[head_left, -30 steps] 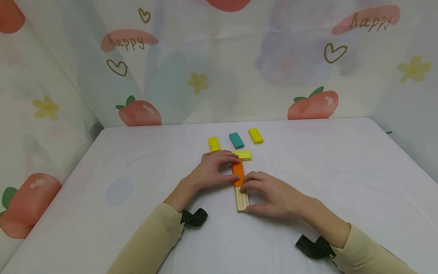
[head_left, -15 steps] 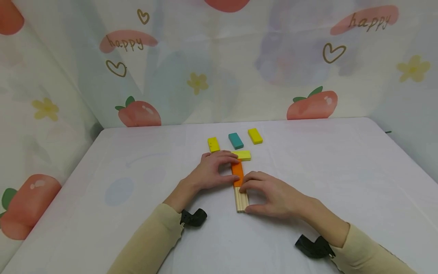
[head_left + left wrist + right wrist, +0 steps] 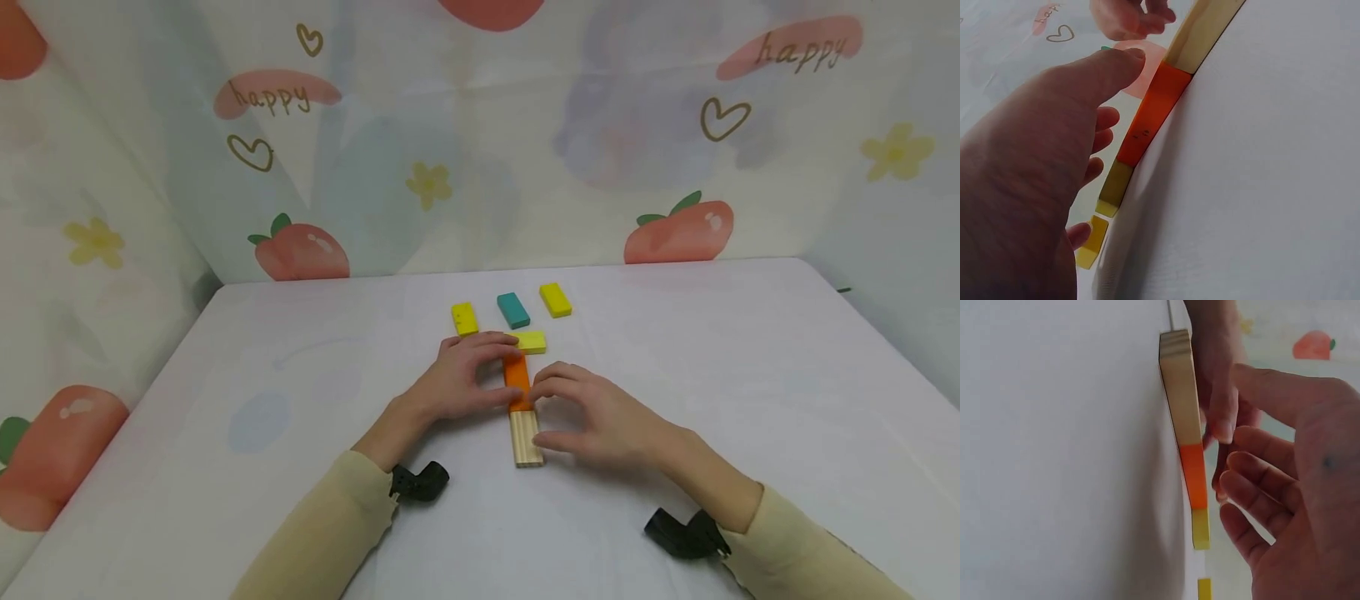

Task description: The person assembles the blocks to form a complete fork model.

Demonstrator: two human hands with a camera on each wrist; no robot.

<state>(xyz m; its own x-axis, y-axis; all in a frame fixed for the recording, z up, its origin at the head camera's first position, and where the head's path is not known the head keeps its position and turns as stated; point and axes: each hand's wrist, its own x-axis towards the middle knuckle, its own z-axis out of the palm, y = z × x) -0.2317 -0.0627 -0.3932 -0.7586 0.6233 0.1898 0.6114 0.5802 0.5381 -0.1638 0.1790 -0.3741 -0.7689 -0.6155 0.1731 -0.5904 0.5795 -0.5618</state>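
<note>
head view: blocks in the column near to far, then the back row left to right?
Column, near to far: wood block → orange block → crosswise yellow block. Back row, left to right: left yellow block → teal block → right yellow block.

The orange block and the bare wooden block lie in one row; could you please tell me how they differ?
Colour: the orange block is bright orange, while the wooden block shows pale, striped grain.
Place: the orange block sits between the wooden block and a yellow block, while the wooden block forms the row's near end.
Both lie end to end on the white table.
</note>
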